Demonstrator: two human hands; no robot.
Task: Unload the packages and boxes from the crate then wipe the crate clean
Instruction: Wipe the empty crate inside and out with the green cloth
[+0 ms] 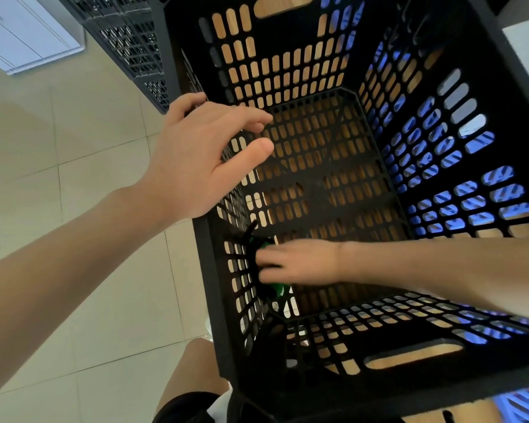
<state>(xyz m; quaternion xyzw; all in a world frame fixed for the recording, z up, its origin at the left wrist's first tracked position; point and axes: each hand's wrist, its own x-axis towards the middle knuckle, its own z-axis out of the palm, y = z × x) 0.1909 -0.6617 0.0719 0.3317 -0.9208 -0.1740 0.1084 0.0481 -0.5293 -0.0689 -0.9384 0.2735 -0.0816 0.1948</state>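
Observation:
A black slotted plastic crate (342, 358) fills the middle and right of the head view, and I look straight down into it. No packages or boxes show inside it. My left hand (202, 160) rests on the crate's left rim with the fingers spread and fairly straight. My right hand (297, 262) reaches deep inside and presses a green cloth (277, 290) against the lower part of the left wall, near the floor. Most of the cloth is hidden under my fingers.
The crate stands on a light wooden surface seen through its slots. More black crates (129, 47) are stacked at the upper left. Pale floor tiles (74, 239) lie to the left, and my knee (193, 370) is at the bottom. Something blue shows through the right wall.

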